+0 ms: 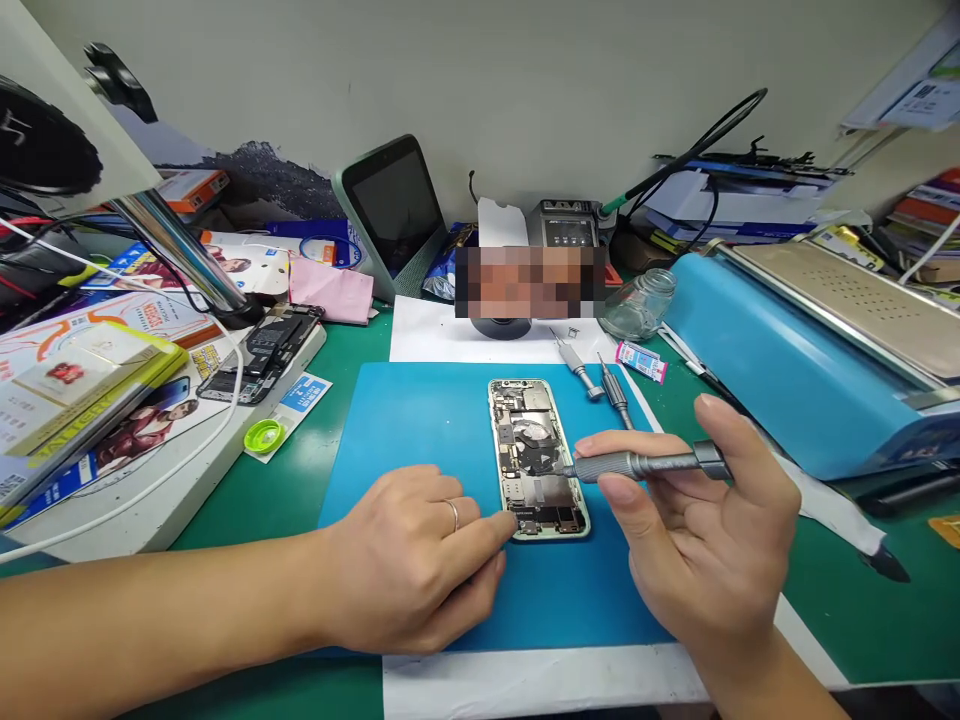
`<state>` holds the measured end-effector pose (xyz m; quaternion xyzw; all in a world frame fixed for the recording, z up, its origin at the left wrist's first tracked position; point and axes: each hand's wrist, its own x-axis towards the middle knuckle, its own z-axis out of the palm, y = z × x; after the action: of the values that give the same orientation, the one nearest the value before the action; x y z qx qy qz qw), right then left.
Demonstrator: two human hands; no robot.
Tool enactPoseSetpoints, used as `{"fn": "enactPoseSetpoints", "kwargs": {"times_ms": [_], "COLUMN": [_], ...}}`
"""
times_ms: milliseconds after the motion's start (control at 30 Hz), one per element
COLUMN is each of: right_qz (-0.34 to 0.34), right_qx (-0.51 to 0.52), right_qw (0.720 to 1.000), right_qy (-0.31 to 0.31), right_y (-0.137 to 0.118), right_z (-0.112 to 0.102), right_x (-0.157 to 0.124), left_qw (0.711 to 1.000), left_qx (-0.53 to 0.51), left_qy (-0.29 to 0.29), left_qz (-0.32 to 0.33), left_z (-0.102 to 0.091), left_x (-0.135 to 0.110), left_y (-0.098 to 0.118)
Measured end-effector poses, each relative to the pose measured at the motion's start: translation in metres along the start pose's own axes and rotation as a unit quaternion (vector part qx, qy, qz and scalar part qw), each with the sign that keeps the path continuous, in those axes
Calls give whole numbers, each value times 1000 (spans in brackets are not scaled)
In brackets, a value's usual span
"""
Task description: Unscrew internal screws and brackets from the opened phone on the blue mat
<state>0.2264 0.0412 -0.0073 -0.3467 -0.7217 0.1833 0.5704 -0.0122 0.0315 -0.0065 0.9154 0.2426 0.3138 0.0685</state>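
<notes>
An opened phone (537, 456) with its insides bare lies lengthwise on a blue mat (420, 420). My left hand (420, 560) rests on the mat with a ring on one finger, and its fingertips press against the phone's lower left corner. My right hand (705, 520) pinches a grey metal screwdriver (645, 464), held level, whose tip touches the phone's right side near the middle. Two more screwdrivers (600, 380) lie just beyond the phone on the mat's far right corner.
A blue machine (795, 350) with a metal top stands to the right. A glass jar (639, 304) and a small pink packet (642, 361) sit behind the mat. At left lie a second dismantled phone (262, 352), a green cap (264, 436), boxes and a white cable.
</notes>
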Motion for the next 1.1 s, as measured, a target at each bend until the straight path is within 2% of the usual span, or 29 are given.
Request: {"fn": "enactPoseSetpoints", "kwargs": {"times_ms": [167, 333, 467, 1100], "right_qz": [-14, -55, -53, -44], "right_qx": [-26, -22, -25, -26], "right_qw": [999, 993, 990, 988], "right_qy": [-27, -101, -132, -149], "right_y": [-2, -4, -6, -1], "right_z": [0, 2, 6, 10], "right_x": [-3, 1, 4, 2], "left_qw": [1000, 999, 999, 998], "left_qx": [2, 5, 1, 1], "left_qy": [-22, -36, -43, -65], "left_qz": [20, 12, 7, -8], "left_z": [0, 0, 1, 2], "left_x": [-1, -2, -2, -3], "left_y": [0, 1, 1, -2]}}
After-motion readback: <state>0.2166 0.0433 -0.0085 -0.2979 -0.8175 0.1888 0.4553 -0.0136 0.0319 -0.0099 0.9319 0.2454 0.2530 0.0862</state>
